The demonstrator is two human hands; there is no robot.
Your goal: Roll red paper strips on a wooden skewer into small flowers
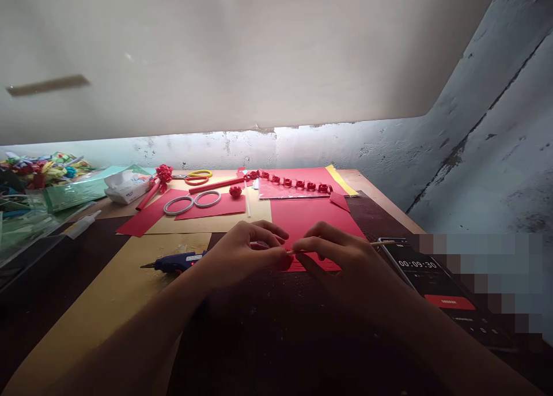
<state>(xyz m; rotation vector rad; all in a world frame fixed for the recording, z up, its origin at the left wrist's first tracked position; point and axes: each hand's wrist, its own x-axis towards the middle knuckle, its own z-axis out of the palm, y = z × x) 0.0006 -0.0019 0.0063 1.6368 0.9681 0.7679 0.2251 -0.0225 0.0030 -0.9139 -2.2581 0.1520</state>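
Near the front of the table my left hand (pixel 248 249) is closed on a small red paper piece (pixel 286 262), mostly hidden by its fingers. Facing it, my right hand (pixel 334 252) pinches at the same piece, fingertips almost meeting those of the left. A thin wooden stick (pixel 383 243) juts out to the right from behind the right hand and seems held in it. Under and beyond the fingers lies a red paper sheet (pixel 315 217). Left of the left wrist rests a blue glue gun (pixel 177 263), its nozzle pointing left.
A phone (pixel 432 281) showing a timer lies at right. Farther back are two grey rings (pixel 178 206), scissors (pixel 199 177), a red paper flower (pixel 235 192), a row of red paper curls (pixel 298 184) and a tissue pack (pixel 127 187). A pale panel (pixel 259 56) hangs overhead.
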